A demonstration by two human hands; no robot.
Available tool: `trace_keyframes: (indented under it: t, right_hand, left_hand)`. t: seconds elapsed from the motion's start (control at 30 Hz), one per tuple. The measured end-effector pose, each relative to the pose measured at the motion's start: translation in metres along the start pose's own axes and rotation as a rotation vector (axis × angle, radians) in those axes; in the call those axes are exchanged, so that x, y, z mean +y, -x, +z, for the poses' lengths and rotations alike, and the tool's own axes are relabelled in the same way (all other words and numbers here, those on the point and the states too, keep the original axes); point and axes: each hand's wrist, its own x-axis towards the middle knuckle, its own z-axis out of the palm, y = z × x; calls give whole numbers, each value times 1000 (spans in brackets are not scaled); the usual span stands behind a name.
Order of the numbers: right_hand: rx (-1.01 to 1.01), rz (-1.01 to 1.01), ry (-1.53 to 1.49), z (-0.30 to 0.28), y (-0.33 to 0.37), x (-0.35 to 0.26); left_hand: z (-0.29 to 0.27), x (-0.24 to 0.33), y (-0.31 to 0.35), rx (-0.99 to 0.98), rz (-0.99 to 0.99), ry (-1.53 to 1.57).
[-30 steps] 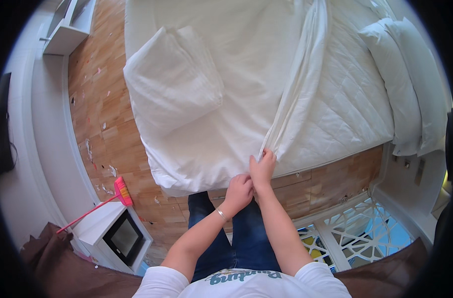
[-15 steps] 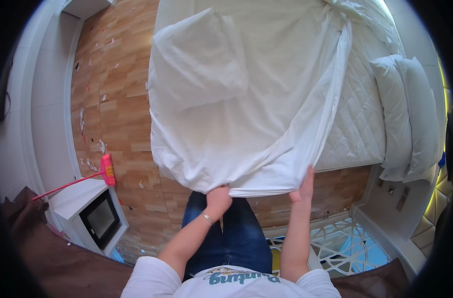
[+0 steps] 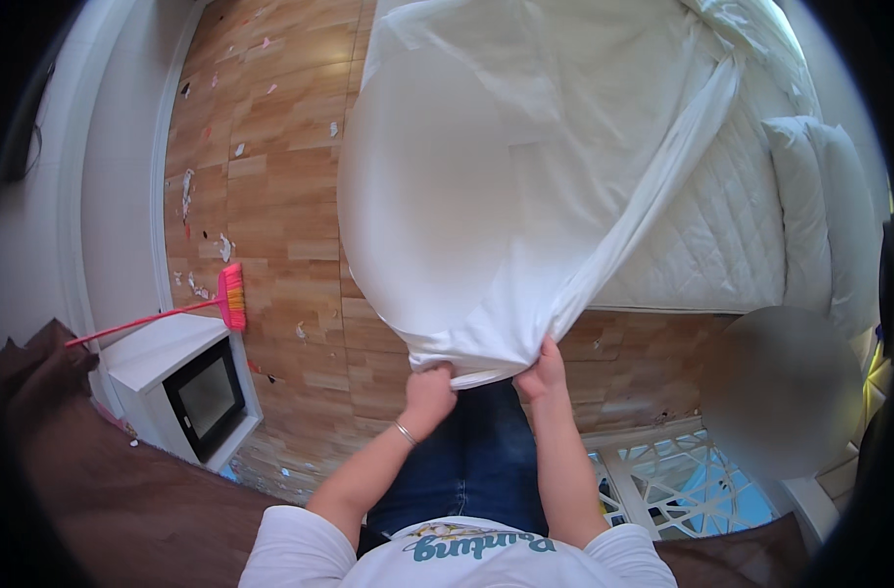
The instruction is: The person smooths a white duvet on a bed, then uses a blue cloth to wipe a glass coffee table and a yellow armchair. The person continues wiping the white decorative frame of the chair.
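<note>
Between my two hands, the near edge of a white duvet cover is bunched and raised above my lap. My left hand is closed in a fist on its gathered left side. On the right side of the same edge, my right hand grips the cloth, thumb up. From there the cover spreads back over the bed, with a long fold running to the far right. A smooth blurred patch hides much of its left part. The quilted white mattress shows to the right of the fold.
White pillows lie at the right end of the bed. Left, a pink broom rests by a white cabinet with a dark-framed door. Paper scraps litter the wooden floor. A white lattice panel stands at lower right, near a blurred patch.
My right hand has moved left, closer to my left hand, drawing the cover's edge together and bunching it. The whole view has shifted, so the bed sits farther right.
</note>
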Motion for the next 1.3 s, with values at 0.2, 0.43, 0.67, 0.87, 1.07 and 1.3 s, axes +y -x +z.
trace_keyframes:
  t: [0.2, 0.43, 0.67, 0.87, 1.07, 1.3]
  right_hand:
    - [-384, -8, -162, 27, 57, 12]
    - [98, -35, 250, -15, 15, 57]
    - [86, -180, 172, 5, 23, 57]
    - [361, -371, 35, -3, 14, 10]
    - [541, -624, 180, -86, -5, -37]
    - [376, -666, 1101, -121, 52, -40]
  left_hand:
    - [-27, -49, 45, 251, -45, -283]
    - [-17, -95, 109, -261, 293, -226]
    - [13, -126, 41, 722, -378, 472]
    - [-12, -100, 35, 344, -532, 111]
    - [38, -78, 32, 35, -514, 66]
    - [40, 138, -69, 240, 241, 383]
